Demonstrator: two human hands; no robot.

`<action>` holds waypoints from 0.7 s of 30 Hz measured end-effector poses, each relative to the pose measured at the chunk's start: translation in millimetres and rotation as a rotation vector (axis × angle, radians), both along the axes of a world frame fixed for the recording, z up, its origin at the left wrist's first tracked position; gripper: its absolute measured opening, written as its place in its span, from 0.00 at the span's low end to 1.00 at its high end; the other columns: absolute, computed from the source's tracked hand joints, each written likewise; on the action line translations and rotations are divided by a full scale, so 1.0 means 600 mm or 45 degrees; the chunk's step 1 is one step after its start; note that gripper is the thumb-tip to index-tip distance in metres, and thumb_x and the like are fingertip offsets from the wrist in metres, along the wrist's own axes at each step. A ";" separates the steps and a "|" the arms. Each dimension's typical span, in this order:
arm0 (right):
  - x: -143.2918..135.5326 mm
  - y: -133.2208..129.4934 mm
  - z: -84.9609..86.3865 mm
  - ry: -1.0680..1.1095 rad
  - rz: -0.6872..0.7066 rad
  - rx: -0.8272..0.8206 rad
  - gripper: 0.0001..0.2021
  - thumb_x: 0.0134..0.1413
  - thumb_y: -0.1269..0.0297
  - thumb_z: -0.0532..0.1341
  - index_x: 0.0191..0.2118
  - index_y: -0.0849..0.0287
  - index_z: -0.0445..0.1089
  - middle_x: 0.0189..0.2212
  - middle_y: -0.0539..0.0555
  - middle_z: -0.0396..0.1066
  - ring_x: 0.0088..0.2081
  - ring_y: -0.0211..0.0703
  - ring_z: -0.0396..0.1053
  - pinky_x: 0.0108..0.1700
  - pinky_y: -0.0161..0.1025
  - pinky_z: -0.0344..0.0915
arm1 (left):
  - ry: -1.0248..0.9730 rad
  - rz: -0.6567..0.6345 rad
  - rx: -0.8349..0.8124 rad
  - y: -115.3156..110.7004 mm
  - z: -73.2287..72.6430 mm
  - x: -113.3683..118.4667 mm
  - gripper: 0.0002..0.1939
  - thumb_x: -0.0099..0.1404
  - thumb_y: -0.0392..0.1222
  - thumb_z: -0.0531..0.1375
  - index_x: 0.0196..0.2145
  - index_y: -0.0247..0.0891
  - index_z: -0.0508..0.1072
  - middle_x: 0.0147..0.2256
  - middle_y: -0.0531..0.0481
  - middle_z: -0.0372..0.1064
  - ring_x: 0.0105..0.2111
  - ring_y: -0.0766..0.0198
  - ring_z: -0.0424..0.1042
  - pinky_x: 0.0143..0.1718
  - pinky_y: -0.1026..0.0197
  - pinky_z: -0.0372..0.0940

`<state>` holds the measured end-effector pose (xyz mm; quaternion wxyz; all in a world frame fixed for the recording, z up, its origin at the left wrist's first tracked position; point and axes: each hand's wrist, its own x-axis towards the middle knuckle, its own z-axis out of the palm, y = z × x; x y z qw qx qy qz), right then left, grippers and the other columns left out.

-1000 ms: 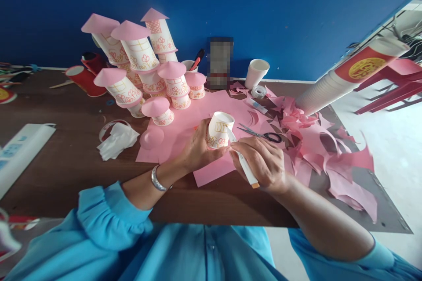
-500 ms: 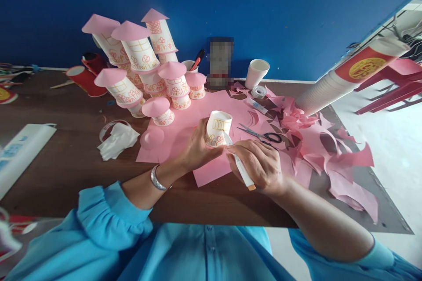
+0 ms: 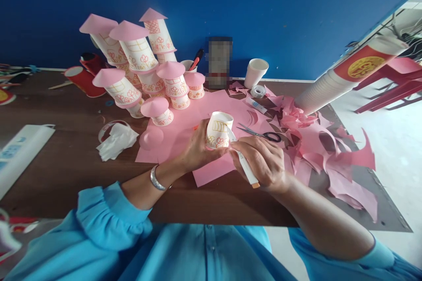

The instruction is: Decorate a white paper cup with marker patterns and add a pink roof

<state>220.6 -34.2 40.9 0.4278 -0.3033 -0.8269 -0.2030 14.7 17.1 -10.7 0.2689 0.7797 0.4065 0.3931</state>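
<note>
At the far left of the brown tabletop [image 3: 75, 162] lies a long white object [image 3: 24, 153] with blue markings. Farther back, a red cup [image 3: 79, 80] is tilted. Nearer the person, crumpled white paper [image 3: 118, 141] overlaps a ring-shaped roll [image 3: 103, 131]. To the right stand decorated cup towers [image 3: 142, 58] with 7 pink cone roofs [image 3: 129, 31]. A shallow pink cone [image 3: 151, 139] rests on the left part of a pink sheet [image 3: 214, 103].

The left hand [image 3: 199, 147] is closed around the left side and lower part of a white cup [image 3: 217, 131], located over the pink sheet, mouth upward. The cup wall bears a yellow grid above red and orange flowers. The right hand [image 3: 261, 160] grips a white marker [image 3: 246, 167] with an orange end; its tip is directed at the cup's right side. Tip contact cannot be confirmed. Scissors [image 3: 259, 132] lie just beyond the right hand. Behind them are a tube [image 3: 256, 105], a tape roll [image 3: 258, 91] and a plain cup [image 3: 256, 73]. Pink scraps [image 3: 349, 158] cover the right end, beside a leaning cup stack [image 3: 318, 91].
</note>
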 end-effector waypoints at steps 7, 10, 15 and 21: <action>-0.003 -0.001 0.000 -0.006 -0.005 -0.009 0.08 0.67 0.75 0.64 0.48 0.59 0.69 0.32 0.53 0.80 0.31 0.41 0.77 0.34 0.39 0.74 | -0.031 0.003 -0.002 0.002 -0.005 -0.004 0.32 0.64 0.61 0.71 0.54 0.42 0.64 0.48 0.44 0.76 0.41 0.55 0.80 0.36 0.54 0.77; -0.004 -0.001 -0.002 -0.008 0.024 -0.018 0.08 0.66 0.76 0.65 0.48 0.61 0.70 0.32 0.53 0.80 0.31 0.42 0.78 0.34 0.39 0.74 | -0.050 0.021 -0.067 0.001 -0.003 -0.004 0.34 0.64 0.63 0.71 0.55 0.41 0.64 0.50 0.42 0.76 0.45 0.54 0.80 0.40 0.54 0.77; -0.006 -0.004 -0.005 -0.019 0.026 -0.035 0.08 0.66 0.75 0.65 0.48 0.61 0.70 0.32 0.54 0.80 0.31 0.42 0.78 0.34 0.39 0.75 | -0.162 -0.001 -0.303 -0.005 0.012 -0.003 0.37 0.61 0.63 0.73 0.57 0.40 0.64 0.53 0.40 0.75 0.50 0.49 0.78 0.48 0.49 0.77; -0.004 -0.004 0.000 -0.005 0.016 -0.020 0.07 0.67 0.75 0.64 0.47 0.60 0.70 0.32 0.53 0.80 0.30 0.41 0.77 0.33 0.39 0.75 | -0.230 -0.023 -0.409 -0.005 0.021 -0.002 0.36 0.59 0.59 0.73 0.56 0.38 0.65 0.54 0.38 0.74 0.51 0.48 0.77 0.50 0.48 0.75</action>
